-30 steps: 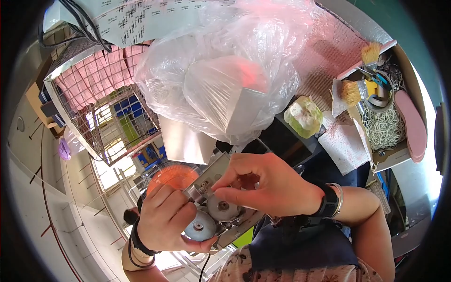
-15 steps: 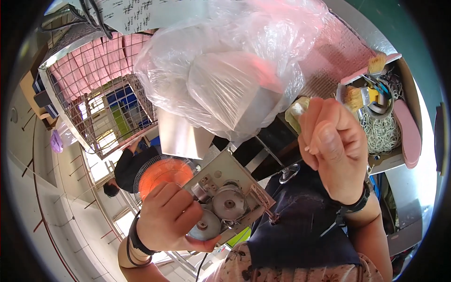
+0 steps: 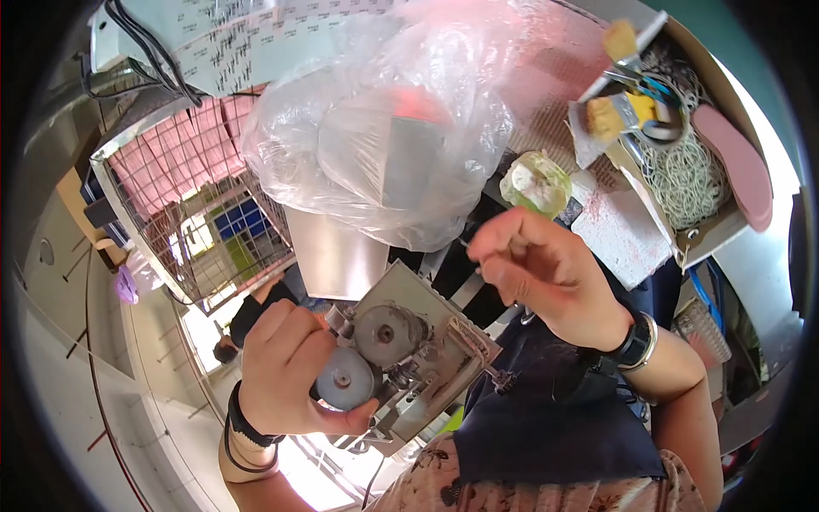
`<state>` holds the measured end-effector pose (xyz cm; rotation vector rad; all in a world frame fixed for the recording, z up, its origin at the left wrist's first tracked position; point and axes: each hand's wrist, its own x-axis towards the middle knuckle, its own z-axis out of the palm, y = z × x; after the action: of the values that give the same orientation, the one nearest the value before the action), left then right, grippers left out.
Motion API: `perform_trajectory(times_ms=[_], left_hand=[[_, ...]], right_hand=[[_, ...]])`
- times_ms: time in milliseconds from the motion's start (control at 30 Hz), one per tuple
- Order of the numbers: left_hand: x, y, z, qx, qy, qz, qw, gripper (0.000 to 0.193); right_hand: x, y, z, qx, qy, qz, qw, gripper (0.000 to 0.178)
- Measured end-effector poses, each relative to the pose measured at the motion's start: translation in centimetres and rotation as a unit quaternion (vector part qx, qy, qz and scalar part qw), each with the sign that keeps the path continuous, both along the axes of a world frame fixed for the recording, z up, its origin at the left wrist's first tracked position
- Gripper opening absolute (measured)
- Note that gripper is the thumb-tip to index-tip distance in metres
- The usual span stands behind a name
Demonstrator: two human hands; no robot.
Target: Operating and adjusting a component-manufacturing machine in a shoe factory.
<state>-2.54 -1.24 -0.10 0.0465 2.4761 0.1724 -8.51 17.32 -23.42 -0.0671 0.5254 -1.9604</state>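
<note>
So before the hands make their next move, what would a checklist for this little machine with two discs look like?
1. Blue-grey disc free of hands: not ok; the left hand is curled right at its edge.
2. Grey disc uncovered: ok; its face shows, with neither hand over it.
3. Right hand clear of both discs: ok; it is raised off to their right.
4. Right fingertips empty: cannot tell; too small and blurred.
5. Plastic bag clear of the discs: ok; it lies beyond them.
6. Discs motionless: cannot tell from this picture.
</note>
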Motion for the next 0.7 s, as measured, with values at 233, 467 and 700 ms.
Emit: perform_trajectory(times_ms=[233,467,700], left_hand=[[0.6,0.9,0.3,-0.03,0.016,-0.018,0.999,0.055],[2.8,1.7,0.1,-0.096,0.058,0.146,0.983,0.074],[3.6,1.9,-0.8,-0.064,0.111,0.192,0.973,0.078]], right_hand=[[3.1,-0.3,-0.6,-0.005,0.12,-0.034,0.992,0.017],[6.8,-3.1,-1.2,-0.076,0.183,-0.051,0.979,0.031],[6.2,-5.7,-1.4,-0.201,0.158,0.007,0.967,0.045]])
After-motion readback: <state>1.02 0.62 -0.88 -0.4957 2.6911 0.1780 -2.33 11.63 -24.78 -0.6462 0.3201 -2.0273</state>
